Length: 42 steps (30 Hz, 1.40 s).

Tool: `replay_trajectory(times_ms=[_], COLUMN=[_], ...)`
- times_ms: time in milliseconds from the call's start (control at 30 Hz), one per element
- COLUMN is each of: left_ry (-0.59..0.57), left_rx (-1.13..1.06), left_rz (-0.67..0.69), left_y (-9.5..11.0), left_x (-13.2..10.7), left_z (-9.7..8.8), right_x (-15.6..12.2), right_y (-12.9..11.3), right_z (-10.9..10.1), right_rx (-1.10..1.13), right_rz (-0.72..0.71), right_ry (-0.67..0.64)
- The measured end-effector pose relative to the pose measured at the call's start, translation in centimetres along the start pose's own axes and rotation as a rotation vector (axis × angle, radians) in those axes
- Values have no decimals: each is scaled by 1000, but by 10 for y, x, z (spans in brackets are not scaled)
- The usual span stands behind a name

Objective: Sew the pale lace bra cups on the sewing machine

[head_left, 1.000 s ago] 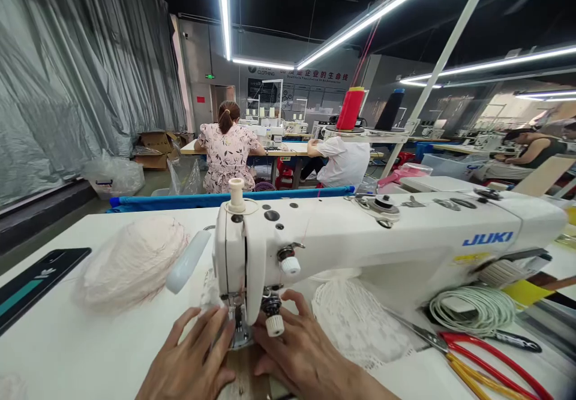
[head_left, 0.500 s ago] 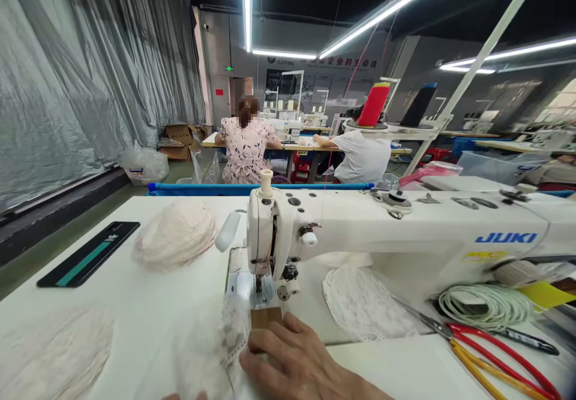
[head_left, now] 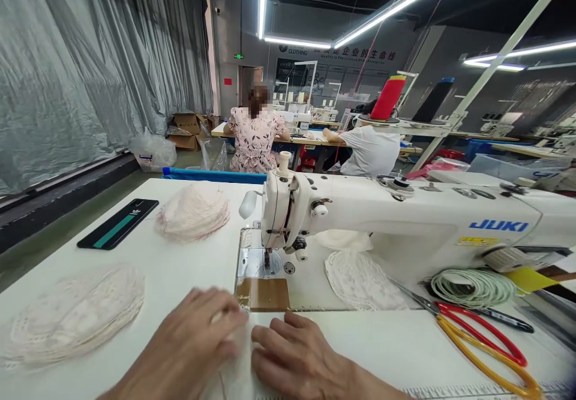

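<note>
My left hand [head_left: 186,343] and my right hand [head_left: 299,358] rest close together at the near edge of the white table [head_left: 180,268]. Between them lies a small white lace piece [head_left: 238,367]; both hands have their fingers curled down onto it. The piece sits in front of the brown plate [head_left: 263,294] and the needle of the white JUKI sewing machine [head_left: 405,220]. Most of the lace piece is hidden under my hands.
A stack of lace pieces [head_left: 72,316] lies left, another stack [head_left: 193,213] behind it, a third [head_left: 364,280] under the machine arm. A black phone [head_left: 117,223] is far left. Red and yellow scissors [head_left: 477,334] and a coiled cord [head_left: 472,286] lie right. Two people sit at a far table.
The lace piece has come out from under the needle toward me, with both hands now on it at the table edge. The view has drawn back and shifted left.
</note>
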<state>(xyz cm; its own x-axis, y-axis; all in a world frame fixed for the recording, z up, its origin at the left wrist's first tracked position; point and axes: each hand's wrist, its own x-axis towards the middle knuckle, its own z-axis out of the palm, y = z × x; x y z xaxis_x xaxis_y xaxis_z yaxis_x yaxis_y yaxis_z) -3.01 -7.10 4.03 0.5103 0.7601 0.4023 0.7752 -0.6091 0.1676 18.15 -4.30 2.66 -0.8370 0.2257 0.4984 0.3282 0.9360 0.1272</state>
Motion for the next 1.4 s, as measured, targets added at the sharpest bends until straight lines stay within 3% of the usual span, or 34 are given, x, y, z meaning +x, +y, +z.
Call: replay_trajectory(times_ms=[133, 300, 433, 633, 833, 1000, 1167, 1300, 1400], left_ry=[-204, -308, -370, -363, -350, -312, -190, -283, -346], left_rx=[-319, -404, -398, -354, -348, -271, -39, -41, -165], left_rz=[-207, -388, -424, -433, -443, -402, -282, -348, -450], left_y=[-11, -15, -15, -25, -29, -27, -29, -30, -27], left_x=[39, 35, 35, 40, 42, 35, 31, 34, 34], left_z=[-5, -18, -19, 2, 6, 13, 15, 8, -2], right_x=[-3, -3, 2, 0, -2, -2, 9, 28, 38], right_y=[1, 2, 0, 4, 4, 8, 15, 11, 7], right_z=[0, -4, -3, -3, 4, 4, -3, 5, 13], right_rx=[5, 38, -15, 13, 52, 259, 510, 445, 487], right_rz=[4, 11, 13, 29, 70, 209, 550, 764, 824], right_ry=[38, 31, 33, -22, -34, -73, -85, -258, -283])
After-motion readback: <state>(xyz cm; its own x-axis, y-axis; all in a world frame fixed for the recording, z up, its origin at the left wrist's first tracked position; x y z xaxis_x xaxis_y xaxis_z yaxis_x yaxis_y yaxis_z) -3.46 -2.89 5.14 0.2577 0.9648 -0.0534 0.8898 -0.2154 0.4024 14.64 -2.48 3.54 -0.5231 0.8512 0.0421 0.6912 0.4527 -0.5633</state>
